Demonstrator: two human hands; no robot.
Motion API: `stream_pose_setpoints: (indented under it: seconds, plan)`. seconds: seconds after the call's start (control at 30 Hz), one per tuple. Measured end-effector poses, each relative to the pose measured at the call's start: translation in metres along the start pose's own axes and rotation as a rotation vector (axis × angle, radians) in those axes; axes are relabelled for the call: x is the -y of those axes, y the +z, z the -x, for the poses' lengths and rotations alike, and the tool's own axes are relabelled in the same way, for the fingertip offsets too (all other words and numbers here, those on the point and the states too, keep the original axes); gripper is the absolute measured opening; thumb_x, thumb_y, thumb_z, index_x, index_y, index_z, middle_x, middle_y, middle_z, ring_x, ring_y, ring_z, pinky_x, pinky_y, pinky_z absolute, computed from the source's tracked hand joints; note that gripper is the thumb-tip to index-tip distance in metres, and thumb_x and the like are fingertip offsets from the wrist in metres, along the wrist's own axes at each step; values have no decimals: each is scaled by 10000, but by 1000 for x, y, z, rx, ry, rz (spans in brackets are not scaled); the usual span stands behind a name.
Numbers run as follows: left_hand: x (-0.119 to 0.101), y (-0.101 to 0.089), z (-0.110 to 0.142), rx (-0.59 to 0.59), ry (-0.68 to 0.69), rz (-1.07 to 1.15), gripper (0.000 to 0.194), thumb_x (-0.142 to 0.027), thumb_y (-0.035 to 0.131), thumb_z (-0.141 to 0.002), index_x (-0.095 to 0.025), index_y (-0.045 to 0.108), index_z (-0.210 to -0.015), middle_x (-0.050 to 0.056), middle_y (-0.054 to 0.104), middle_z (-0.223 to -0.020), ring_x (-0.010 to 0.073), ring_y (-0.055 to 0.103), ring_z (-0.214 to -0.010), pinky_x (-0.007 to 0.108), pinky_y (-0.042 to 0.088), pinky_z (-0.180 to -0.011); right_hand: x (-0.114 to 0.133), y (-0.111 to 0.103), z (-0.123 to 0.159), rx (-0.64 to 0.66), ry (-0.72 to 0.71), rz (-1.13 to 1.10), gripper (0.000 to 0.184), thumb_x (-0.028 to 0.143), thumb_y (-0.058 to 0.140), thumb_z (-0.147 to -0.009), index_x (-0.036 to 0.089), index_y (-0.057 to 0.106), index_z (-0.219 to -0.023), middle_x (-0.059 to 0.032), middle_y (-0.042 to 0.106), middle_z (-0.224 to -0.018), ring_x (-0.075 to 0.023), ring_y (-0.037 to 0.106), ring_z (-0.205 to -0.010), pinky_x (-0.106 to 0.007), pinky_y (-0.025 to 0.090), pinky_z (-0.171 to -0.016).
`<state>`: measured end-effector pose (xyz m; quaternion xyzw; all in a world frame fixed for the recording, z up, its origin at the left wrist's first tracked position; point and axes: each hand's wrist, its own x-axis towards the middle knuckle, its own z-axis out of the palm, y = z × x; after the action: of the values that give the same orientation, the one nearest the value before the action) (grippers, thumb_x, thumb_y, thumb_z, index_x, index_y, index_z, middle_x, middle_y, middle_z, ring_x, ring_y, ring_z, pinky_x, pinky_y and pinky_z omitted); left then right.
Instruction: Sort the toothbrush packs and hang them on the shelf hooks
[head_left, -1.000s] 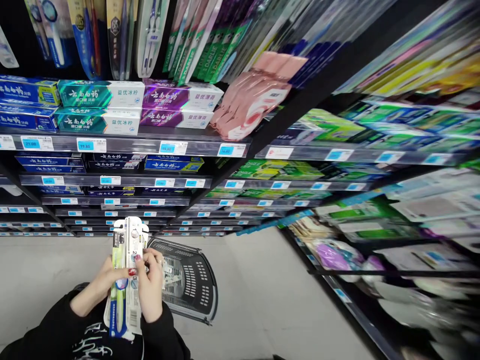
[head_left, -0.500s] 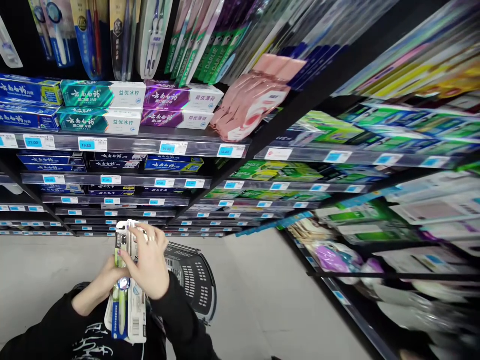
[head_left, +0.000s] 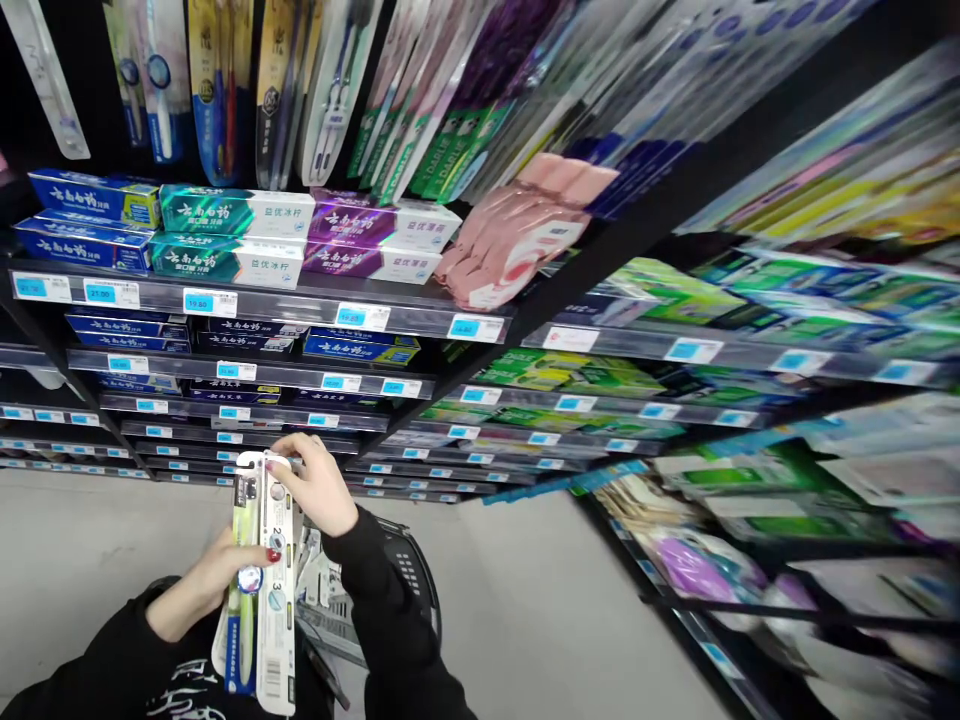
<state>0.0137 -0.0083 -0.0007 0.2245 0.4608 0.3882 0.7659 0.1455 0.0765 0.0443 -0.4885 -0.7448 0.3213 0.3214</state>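
Note:
A packaged green toothbrush with a blue "TOOTHBRUSH" label lies in front of my chest. Beside and partly over it is a long white toothbrush pack, turned so that a barcode and numbered pictures show. My left hand is closed round both packs from the left, its thumb across their front. At the upper end of the white pack my right hand grips the edge, thumb in front and fingers behind. The back of the packs is hidden.
A dark shopping basket with white packages inside is below my right arm. Ahead, a shelf holds toothpaste boxes, pink bags and hanging toothbrushes. More shelves of packaged goods line the right, above grey floor.
My right hand has moved up from the middle of the packs to the top of the white one. The white pack now shows more of its face, and my view has shifted slightly.

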Motion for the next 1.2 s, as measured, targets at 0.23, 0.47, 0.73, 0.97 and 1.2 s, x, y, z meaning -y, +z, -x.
stream_pose_setpoints:
  seconds: [0.23,0.47,0.73,0.97,1.2]
  plan:
    - [4,-7,0,37,64,17,352,-284,656,-666,-147,650,-991,99,695,-977,274,607,-922,408,413,-876,-17,9,31,-173,140,-209,182,287,557,-708,199,478,-569,42,444,-548,-135,412,-580,-251,330,-573]
    - [-4,-9,2,323,80,30,386,-256,556,-746,-203,588,-1127,81,629,-1135,283,555,-1031,417,393,-914,-41,20,44,-542,277,-303,200,351,438,-799,204,395,-669,36,412,-630,-125,415,-588,-243,343,-561]
    - [-4,-13,-4,395,-1,-129,311,-284,522,-746,-146,682,-973,97,684,-963,267,598,-908,355,445,-817,-33,40,42,-624,342,-207,218,366,424,-801,201,450,-661,-11,467,-728,-183,424,-743,-325,319,-729]
    - [-6,-14,-5,360,151,-253,338,-339,456,-788,-180,679,-987,83,662,-1013,259,581,-912,361,432,-830,-31,34,43,-528,376,-99,275,412,341,-831,221,524,-755,-58,495,-834,-241,391,-806,-397,274,-727]
    - [3,-20,-10,256,216,-306,444,-483,454,-773,-164,659,-1005,96,668,-1004,295,482,-1094,408,328,-962,7,14,42,-344,60,277,169,378,532,-759,216,544,-713,-51,531,-757,-241,410,-795,-401,255,-726]
